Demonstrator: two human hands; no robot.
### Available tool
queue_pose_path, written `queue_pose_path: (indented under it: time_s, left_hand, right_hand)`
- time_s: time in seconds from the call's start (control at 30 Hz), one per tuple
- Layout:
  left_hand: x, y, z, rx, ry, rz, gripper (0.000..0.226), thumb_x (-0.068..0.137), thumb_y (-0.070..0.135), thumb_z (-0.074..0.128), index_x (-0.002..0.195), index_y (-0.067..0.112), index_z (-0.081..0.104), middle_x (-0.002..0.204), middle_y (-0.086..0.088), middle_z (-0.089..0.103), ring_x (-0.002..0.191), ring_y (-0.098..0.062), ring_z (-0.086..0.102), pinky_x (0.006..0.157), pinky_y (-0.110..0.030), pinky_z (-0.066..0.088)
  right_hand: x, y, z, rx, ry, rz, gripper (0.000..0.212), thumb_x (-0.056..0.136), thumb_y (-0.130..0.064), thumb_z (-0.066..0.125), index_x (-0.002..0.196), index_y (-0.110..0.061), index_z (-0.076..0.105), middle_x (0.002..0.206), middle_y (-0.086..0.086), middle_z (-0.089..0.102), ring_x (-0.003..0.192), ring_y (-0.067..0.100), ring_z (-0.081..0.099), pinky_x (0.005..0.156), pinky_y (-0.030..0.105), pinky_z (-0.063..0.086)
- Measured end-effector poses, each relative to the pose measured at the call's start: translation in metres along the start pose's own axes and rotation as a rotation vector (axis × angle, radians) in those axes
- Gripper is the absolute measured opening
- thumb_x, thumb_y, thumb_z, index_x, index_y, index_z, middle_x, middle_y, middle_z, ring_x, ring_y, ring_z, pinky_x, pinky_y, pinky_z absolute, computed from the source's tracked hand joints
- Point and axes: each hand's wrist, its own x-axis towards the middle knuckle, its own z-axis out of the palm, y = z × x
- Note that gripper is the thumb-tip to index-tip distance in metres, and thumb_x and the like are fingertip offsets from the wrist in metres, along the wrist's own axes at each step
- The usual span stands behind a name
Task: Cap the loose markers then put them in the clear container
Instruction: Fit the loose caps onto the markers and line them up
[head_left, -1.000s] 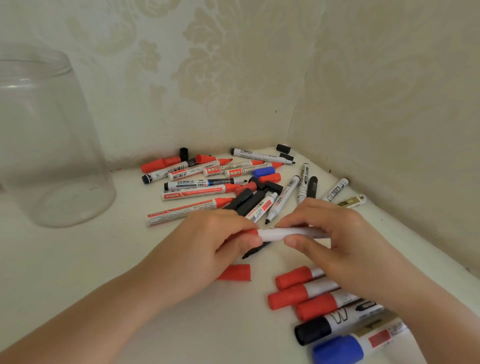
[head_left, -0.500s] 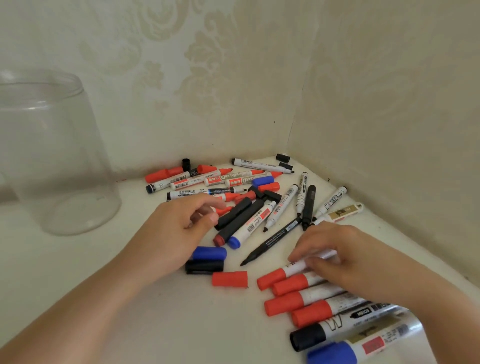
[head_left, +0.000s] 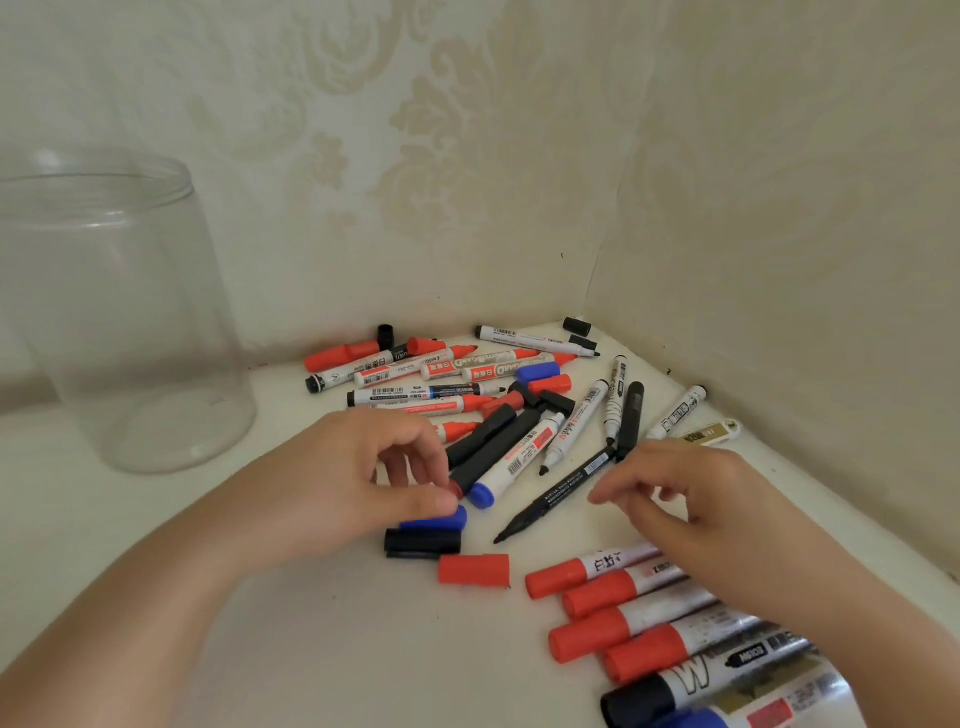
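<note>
Markers (head_left: 415, 396) lie heaped right of the clear container (head_left: 119, 322), probably kept within reach for capping, while the left hand (head_left: 358, 483) curls its grip at a red-ended marker (head_left: 493, 456), pinching or not I cannot tell, and the right hand (head_left: 701, 499) hovers with a loose, empty grip.

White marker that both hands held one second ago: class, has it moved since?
Yes. The marker moved down and nearer; it now lies flat just right of the loose red cap.

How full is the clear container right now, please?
Empty: the clear container stands upright, and its bare bottom shows through the wall, with nothing inside.
</note>
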Motion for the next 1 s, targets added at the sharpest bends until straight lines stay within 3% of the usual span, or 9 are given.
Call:
queue_pose_path:
  time_s: [0.1, 0.23, 0.33, 0.43, 0.6, 0.8, 0.93, 1.0]
  left_hand:
    - [-0.004, 0.004, -0.001, 0.023, -0.09, 0.026, 0.024, 0.067, 0.031, 0.077, 0.081, 0.044, 0.062, 0.089, 0.029, 0.059, 0.07, 0.004, 0.055, 0.063, -0.015, 0.045]
    - [-0.007, 0.004, -0.001, 0.041, -0.147, 0.027, 0.024, 0.063, 0.024, 0.082, 0.075, 0.04, 0.068, 0.09, 0.032, 0.057, 0.072, 0.004, 0.056, 0.062, -0.011, 0.045]
    - [-0.006, 0.002, 0.0, 0.021, -0.162, 0.03, 0.028, 0.063, 0.016, 0.082, 0.075, 0.037, 0.069, 0.087, 0.031, 0.058, 0.073, 0.004, 0.057, 0.061, -0.009, 0.045]
    - [-0.004, 0.002, 0.003, 0.062, -0.146, 0.068, 0.034, 0.064, 0.011, 0.08, 0.077, 0.04, 0.069, 0.092, 0.03, 0.056, 0.078, 0.004, 0.057, 0.064, -0.013, 0.048]
    - [-0.002, 0.002, 0.008, 0.149, -0.157, 0.15, 0.038, 0.068, 0.015, 0.077, 0.084, 0.046, 0.065, 0.102, 0.032, 0.052, 0.088, 0.003, 0.057, 0.074, -0.016, 0.048]
    - [-0.002, -0.003, 0.012, 0.195, -0.045, 0.187, 0.038, 0.079, 0.012, 0.067, 0.094, 0.046, 0.062, 0.092, 0.024, 0.062, 0.097, 0.008, 0.051, 0.078, -0.009, 0.041]
    - [-0.002, 0.004, 0.009, 0.145, 0.053, 0.202, 0.039, 0.087, 0.014, 0.057, 0.096, 0.052, 0.053, 0.1, 0.028, 0.052, 0.103, 0.01, 0.044, 0.079, -0.004, 0.035]
    - [-0.001, 0.009, 0.008, -0.028, 0.134, 0.162, 0.04, 0.087, 0.011, 0.056, 0.094, 0.05, 0.055, 0.1, 0.023, 0.057, 0.098, 0.008, 0.051, 0.079, -0.005, 0.038]
  right_hand:
    - [0.003, 0.003, 0.009, -0.043, 0.062, -0.015, 0.026, 0.085, -0.012, 0.058, 0.091, -0.035, 0.069, 0.082, -0.022, 0.06, 0.09, -0.002, 0.051, 0.076, 0.007, 0.037]
    - [0.008, 0.001, 0.019, -0.106, 0.052, -0.081, 0.03, 0.085, -0.008, 0.059, 0.105, -0.029, 0.067, 0.099, -0.016, 0.061, 0.095, -0.002, 0.047, 0.086, 0.001, 0.029]
    - [0.013, -0.004, 0.027, -0.118, -0.026, -0.109, 0.031, 0.087, -0.01, 0.057, 0.113, -0.025, 0.064, 0.112, -0.009, 0.062, 0.105, 0.007, 0.05, 0.092, 0.011, 0.033]
    - [0.014, -0.007, 0.029, -0.099, -0.095, -0.093, 0.029, 0.089, -0.017, 0.055, 0.116, -0.026, 0.062, 0.118, -0.01, 0.057, 0.111, 0.006, 0.048, 0.097, 0.018, 0.035]
    - [0.016, -0.008, 0.028, -0.099, -0.124, -0.075, 0.031, 0.09, -0.022, 0.055, 0.12, -0.027, 0.059, 0.115, -0.011, 0.052, 0.109, 0.004, 0.044, 0.095, 0.014, 0.032]
    - [0.018, -0.006, 0.031, -0.122, -0.138, -0.105, 0.029, 0.089, -0.02, 0.055, 0.117, -0.025, 0.06, 0.103, -0.014, 0.045, 0.1, 0.002, 0.041, 0.091, 0.011, 0.03]
    - [0.016, -0.002, 0.032, -0.054, 0.01, -0.121, 0.019, 0.087, -0.019, 0.056, 0.104, -0.023, 0.064, 0.095, -0.023, 0.044, 0.096, 0.001, 0.045, 0.089, 0.011, 0.034]
    - [0.015, -0.002, 0.03, -0.012, 0.132, -0.138, 0.021, 0.085, -0.023, 0.051, 0.103, -0.024, 0.062, 0.096, -0.025, 0.047, 0.094, -0.005, 0.045, 0.089, 0.006, 0.033]
